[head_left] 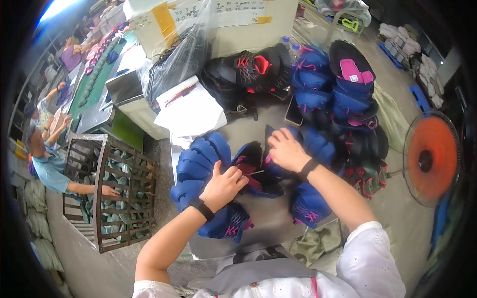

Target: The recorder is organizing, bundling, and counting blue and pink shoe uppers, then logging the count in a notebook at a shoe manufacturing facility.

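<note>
On the grey worktable [218,248], my two hands meet over a dark shoe upper [251,154] with a pink lining. My left hand [223,187] lies at its near left side, thumb raised and the other fingers curled. A thin white rod-like piece [256,172] sticks out from those fingertips over the lining. My right hand [289,151] is bent down on the right, its fingers closed on the edge of a dark blue shoe upper; a bit of pink shows beneath them. Stacked blue shoe uppers [196,161] fan out left of my hands. Another blue upper with pink laces [309,206] lies nearer on the right.
Behind are white papers [191,111] with a pen, black shoes with red laces [248,69], a phone [294,110] and stacked uppers [354,84]. An orange fan [431,158] stands right. Left, a co-worker [47,166] reaches into a slatted crate [102,198].
</note>
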The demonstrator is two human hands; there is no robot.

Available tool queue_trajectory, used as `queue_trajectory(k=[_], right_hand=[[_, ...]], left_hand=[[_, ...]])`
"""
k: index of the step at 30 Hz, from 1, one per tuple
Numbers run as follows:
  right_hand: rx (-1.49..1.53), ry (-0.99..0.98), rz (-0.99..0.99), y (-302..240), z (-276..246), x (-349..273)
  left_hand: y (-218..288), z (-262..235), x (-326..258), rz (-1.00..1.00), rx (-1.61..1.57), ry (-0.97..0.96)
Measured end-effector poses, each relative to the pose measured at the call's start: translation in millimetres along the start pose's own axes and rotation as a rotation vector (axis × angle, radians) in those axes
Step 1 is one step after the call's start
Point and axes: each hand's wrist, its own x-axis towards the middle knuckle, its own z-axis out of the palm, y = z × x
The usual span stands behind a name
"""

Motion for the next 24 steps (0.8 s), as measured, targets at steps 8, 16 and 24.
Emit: queue_trajectory(k=[8, 16, 24], right_hand=[[0.155, -0.485, 0.133, -72, 47, 24], [1.759, 0.183, 0.896, 8, 38, 6], [1.289, 0.673, 1.102, 66, 28, -32]], left_hand=[[6, 15, 9, -0.035, 0.006, 0.075], [11, 17, 15, -0.084, 0.020, -0.045], [15, 19, 19, -0.267, -0.166, 0.139]])
